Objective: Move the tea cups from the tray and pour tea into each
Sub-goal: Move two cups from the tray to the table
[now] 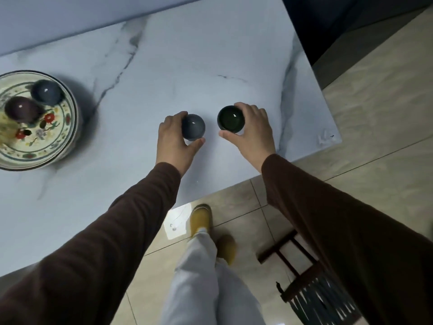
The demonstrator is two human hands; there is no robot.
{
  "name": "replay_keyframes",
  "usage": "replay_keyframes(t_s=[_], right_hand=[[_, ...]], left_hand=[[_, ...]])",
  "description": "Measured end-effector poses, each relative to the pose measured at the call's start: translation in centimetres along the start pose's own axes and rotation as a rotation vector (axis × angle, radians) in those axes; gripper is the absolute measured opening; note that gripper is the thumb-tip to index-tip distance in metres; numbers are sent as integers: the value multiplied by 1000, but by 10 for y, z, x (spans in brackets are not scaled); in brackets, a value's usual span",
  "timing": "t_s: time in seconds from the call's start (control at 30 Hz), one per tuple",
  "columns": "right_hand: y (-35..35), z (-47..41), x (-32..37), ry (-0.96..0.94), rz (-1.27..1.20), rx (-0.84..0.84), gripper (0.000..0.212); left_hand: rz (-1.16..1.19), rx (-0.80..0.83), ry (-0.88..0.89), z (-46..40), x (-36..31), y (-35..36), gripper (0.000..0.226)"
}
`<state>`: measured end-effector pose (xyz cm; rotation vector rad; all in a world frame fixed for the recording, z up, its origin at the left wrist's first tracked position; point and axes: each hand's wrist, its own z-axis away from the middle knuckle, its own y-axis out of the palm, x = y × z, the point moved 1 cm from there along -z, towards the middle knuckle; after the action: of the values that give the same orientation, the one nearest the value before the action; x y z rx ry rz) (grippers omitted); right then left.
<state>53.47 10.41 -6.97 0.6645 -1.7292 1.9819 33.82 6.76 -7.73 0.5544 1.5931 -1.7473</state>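
Fingers of left hand [172, 139] clasp grey cup [193, 127], right hand [253, 129] dark cup [231, 119], near table [210, 55] edge.

Single view only, head-worn wide-angle camera. It is looking steeply down and forward from standing height, so the marble table [210, 55] is filling the upper and left frame and the tiled floor [375, 137] the right and bottom. Both sleeves are entering from the lower corners; the wearer's legs and slippers are showing below. Lens is bending the table edges. No second view is sharing the scene.
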Motion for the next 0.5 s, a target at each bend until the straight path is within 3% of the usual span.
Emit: replay_keyframes(t_s=[0.5], right_hand=[[-23,-111,-77,-16,-81,78,68]], left_hand=[[-50,-16,-90,-91,-43,74,64]])
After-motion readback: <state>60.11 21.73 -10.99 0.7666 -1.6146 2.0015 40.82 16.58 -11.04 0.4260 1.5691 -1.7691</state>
